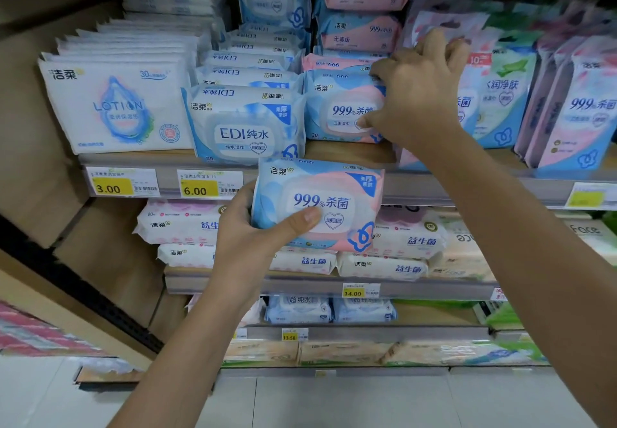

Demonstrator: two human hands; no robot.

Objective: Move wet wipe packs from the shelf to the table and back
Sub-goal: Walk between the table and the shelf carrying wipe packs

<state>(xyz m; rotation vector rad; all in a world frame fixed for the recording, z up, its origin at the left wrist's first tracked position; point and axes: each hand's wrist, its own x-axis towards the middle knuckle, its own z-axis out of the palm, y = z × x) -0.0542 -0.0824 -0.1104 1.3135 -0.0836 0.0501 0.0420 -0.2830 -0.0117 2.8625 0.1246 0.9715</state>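
My left hand grips a blue-and-pink wet wipe pack marked 99.9%, held in front of the shelf edge, thumb across its face. A matching pack stands at the front of its row on the shelf. My right hand grips that pack's right end, thumb on the front and fingers over the top. Behind it more packs of the same kind stand in a row.
EDI blue packs and a white Lotion pack fill the shelf to the left. Green and pink packs stand to the right. Yellow price tags line the rail. Lower shelves hold more packs.
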